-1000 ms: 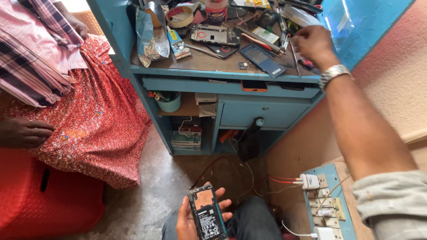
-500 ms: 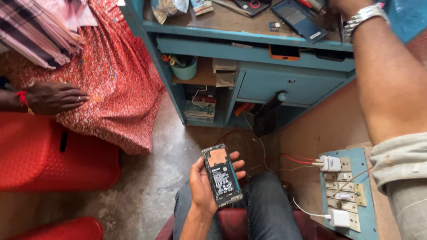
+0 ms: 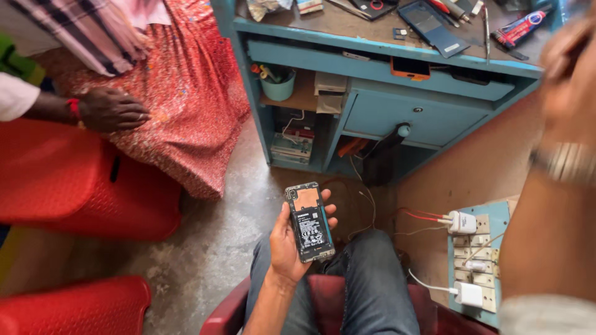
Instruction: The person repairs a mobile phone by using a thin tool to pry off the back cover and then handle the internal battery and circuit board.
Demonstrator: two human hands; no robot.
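opened phone (image 3: 310,221): black-and-white battery label | desk: dark screen panel (image 3: 433,26) | red-blue tube (image 3: 520,28)

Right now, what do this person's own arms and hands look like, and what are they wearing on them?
Both are bare hands, no gloves. The left hand has a bare wrist and forearm with no sleeve in view. The right hand, blurred close to the camera, has a silver metal watch band on its wrist, and a light grey rolled-up sleeve further up the arm.
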